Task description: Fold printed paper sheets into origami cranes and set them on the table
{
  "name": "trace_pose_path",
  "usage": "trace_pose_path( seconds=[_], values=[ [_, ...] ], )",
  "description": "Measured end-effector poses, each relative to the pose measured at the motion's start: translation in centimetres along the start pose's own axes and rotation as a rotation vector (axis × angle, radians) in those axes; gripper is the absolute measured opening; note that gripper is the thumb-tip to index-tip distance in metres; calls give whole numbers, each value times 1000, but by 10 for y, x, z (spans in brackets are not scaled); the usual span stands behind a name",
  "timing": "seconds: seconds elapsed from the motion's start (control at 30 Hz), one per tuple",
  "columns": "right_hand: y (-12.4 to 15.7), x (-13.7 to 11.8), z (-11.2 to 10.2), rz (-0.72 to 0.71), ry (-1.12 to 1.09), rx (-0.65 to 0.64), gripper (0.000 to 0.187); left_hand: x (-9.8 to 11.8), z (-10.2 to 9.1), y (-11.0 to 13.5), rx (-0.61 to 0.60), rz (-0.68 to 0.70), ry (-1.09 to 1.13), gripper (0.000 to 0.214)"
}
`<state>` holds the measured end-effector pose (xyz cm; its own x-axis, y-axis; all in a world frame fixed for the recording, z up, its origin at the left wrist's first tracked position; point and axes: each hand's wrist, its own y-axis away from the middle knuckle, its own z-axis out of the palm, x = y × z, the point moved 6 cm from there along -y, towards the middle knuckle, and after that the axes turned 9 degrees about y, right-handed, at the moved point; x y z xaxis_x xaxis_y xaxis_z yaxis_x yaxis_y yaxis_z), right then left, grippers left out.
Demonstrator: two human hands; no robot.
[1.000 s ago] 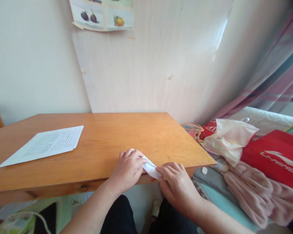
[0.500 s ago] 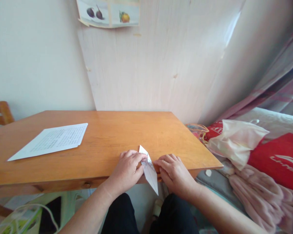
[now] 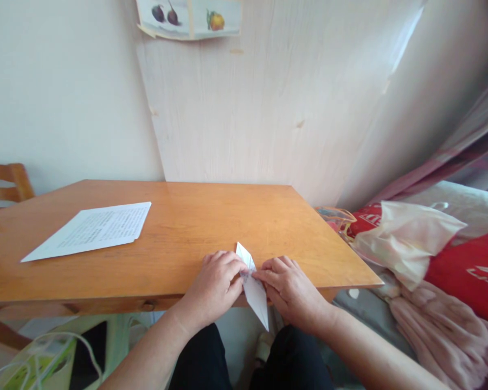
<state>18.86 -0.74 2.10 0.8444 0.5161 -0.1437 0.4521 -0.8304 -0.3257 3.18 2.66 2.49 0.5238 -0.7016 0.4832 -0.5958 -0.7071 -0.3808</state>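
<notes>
A folded piece of white paper [image 3: 255,295], long and pointed at both ends, lies between my two hands at the table's front edge. Its lower point juts out past the edge over my lap. My left hand [image 3: 219,281] grips the paper's left side near the middle, thumb below and fingers above. From the right, my right hand [image 3: 287,287] has its fingertips on the paper's middle, closed on its right side. Faint printing shows near the fingertips. The undersides of the fingers are hidden.
The wooden table [image 3: 199,216] stands against the wall. On its left lies a stack of printed sheets [image 3: 93,230]. A wooden chair [image 3: 20,181] is at far left. Red bags [image 3: 472,271], a white plastic bag [image 3: 410,238] and a pink blanket [image 3: 439,319] lie at right.
My right fingers have moved left onto the paper's middle; before, they were at its right side. My left hand keeps its grip. The whole view has shifted slightly.
</notes>
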Motion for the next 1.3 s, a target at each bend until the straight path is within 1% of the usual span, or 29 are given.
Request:
trace_pose_path(
  seconds=[0.17, 0.27, 0.4, 0.53, 0.6, 0.67, 0.83, 1.0, 1.3],
  values=[
    [0, -1, -1, -4, 4, -2, 27, 3, 1, 4, -23, 14, -53, 17],
    [0, -2, -1, -20, 8, -8, 29, 3, 0, 6, -40, 13, -56, 20],
    [1, -1, -1, -45, 6, -19, 35, 4, -1, 7, -48, 9, -43, 21],
    [5, -2, -1, -52, -5, -50, 44, 6, -3, 10, -40, 23, -33, 33],
    [7, -3, -2, -45, -4, -50, 51, 7, -2, 11, -47, 32, -42, 36],
    [9, -4, -1, -39, 6, -36, 53, 7, -1, 11, -56, 39, -55, 37],
    [10, -3, 3, -17, 12, 1, 45, 5, 1, 9, -45, 26, -57, 34],
    [8, -1, 5, 9, -9, 16, 46, 4, 0, 9, -32, 16, -34, 30],
    [6, -1, 5, 19, 1, 1, 40, 7, 0, 10, 9, 30, -5, 26]
  ],
)
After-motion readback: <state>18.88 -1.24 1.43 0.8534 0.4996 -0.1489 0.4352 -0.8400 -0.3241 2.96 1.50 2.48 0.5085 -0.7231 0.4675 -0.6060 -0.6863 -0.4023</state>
